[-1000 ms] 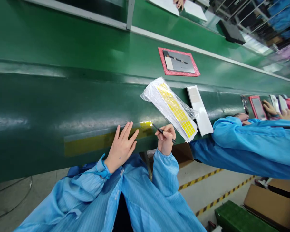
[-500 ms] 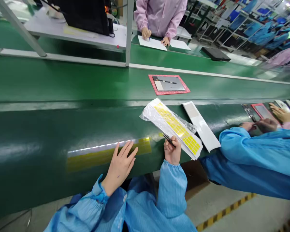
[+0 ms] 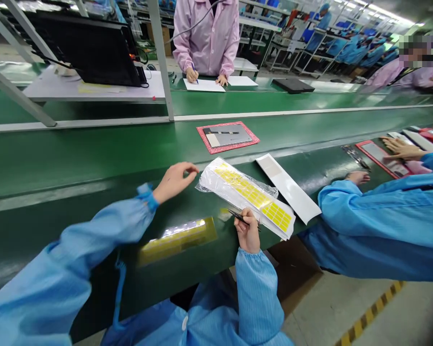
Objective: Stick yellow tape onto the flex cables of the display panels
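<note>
Now that the left hand [image 3: 175, 179] has lifted off the green counter [image 3: 94, 163], its grip hangs open with curled fingers, just left of the clear plastic bag of yellow label sheets [image 3: 243, 194]. That bag lies flat on the counter beside a white strip [image 3: 287, 188]. The right hand [image 3: 248, 231] has its grip closed on black tweezers [image 3: 238, 216], their tips at the bag's lower edge.
</note>
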A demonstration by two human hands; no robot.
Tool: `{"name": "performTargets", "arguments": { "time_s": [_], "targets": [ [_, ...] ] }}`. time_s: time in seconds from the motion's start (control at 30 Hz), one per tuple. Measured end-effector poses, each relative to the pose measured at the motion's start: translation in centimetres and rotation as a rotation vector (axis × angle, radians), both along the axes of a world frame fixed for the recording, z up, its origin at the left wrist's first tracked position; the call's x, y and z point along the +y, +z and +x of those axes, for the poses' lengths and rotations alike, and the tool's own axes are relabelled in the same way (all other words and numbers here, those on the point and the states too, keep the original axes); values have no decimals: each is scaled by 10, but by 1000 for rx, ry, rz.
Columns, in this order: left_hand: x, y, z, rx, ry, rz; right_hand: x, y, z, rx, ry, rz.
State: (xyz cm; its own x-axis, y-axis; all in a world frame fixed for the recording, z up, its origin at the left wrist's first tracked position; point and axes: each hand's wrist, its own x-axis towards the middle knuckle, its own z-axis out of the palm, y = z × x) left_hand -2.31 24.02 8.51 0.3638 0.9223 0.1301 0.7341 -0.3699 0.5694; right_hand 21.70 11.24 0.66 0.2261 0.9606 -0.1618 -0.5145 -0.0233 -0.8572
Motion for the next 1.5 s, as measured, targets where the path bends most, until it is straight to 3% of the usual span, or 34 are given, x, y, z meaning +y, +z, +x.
{"name": "performTargets", "arguments": {
  "time_s": [0.13, 0.23, 0.4, 0.57, 0.7, 0.83, 0.93, 1.03, 1.13, 1.23, 1.5],
  "targets": [
    [95, -32, 40, 203, 60, 102, 0, 2, -2, -8, 17, 17],
    [132, -54, 65, 316, 31, 180, -1, 1, -4, -20, 35, 26],
    [155, -62, 70, 447, 0, 270, -2, 0, -5, -46, 61, 20],
    [156, -55, 15, 540, -9, 353, -1, 0, -4, -53, 52, 22],
    [129, -51, -52, 594, 48, 413, 1, 1, -2, -54, 53, 17],
    [81, -47, -111, 618, 99, 460, 2, 1, -2, -55, 54, -1],
    [40, -45, -140, 615, 132, 487, 2, 1, -2, -64, 50, 5],
    [0, -42, -150, 585, 157, 539, 3, 1, -2, -73, 48, 24],
    [-40, -40, -137, 530, 86, 657, 3, 1, -2, -79, 49, 34],
    [-78, -41, -103, 497, -49, 712, 4, 1, -2, -91, 38, 30],
    [-156, -31, -2, 413, -135, 471, 3, 0, -5, -139, 1, 16]
  ]
}}
